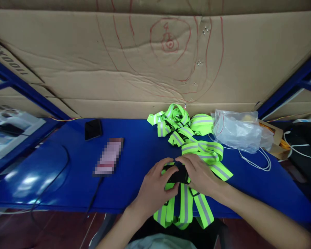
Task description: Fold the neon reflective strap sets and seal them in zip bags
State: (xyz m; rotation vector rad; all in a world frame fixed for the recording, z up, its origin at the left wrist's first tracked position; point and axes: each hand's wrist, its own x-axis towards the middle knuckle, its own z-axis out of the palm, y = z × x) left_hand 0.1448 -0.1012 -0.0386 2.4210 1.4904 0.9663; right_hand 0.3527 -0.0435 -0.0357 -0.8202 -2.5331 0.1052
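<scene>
Both hands are on a neon-yellow reflective strap harness (186,204) with grey stripes, near the front of the blue table. My left hand (155,185) curls its fingers and thumb round the left side of a black piece (180,174) of the harness. From the right, my right hand (198,173) grips the same black piece, its fingertips partly hidden. Several strap loops hang over the table's front edge, and a black buckle (195,192) shows below my right hand. Behind the hands, more reflective straps (203,148) lie in loops.
A pile of reflective straps (176,117) lies at the back beside clear plastic bags (235,128) and a white cable (261,162). To the left are a phone with a blurred screen (109,157), plugged into a cable, and a dark phone (93,129). Cardboard (119,65) walls the back.
</scene>
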